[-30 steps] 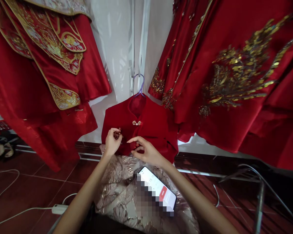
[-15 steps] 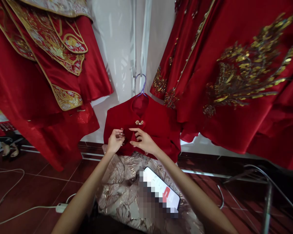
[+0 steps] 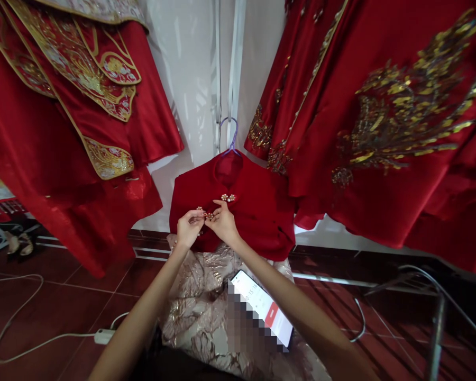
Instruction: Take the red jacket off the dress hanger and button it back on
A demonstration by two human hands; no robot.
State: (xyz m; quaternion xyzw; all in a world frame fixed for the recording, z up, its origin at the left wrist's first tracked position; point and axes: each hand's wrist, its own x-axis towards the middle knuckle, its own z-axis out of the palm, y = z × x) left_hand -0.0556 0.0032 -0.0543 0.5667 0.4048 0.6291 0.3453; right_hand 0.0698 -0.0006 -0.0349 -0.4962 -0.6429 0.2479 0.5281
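Observation:
A red jacket (image 3: 257,185) hangs from a purple hanger (image 3: 233,136) in front of me, its lower part over pale patterned fabric (image 3: 194,312). Near the collar a beaded clasp (image 3: 228,198) joins the two front edges. Below it, my left hand (image 3: 188,228) pinches one half of another beaded clasp at the left front edge. My right hand (image 3: 224,226) grips the other half (image 3: 210,216) between thumb and fingers. Both sets of fingertips meet over the jacket front, and they partly hide where the halves touch.
Red embroidered garments (image 3: 115,106) hang on the left, and a sequinned red skirt (image 3: 381,159) on the right. A lit phone (image 3: 257,301) lies on the patterned fabric. A white power strip (image 3: 104,336) with cable, shoes (image 3: 19,244) and a metal frame (image 3: 436,328) are on the floor.
My right hand has moved left to my left hand and closed on the clasp half. Earlier its fingers were apart. The left hand has stayed nearly in place.

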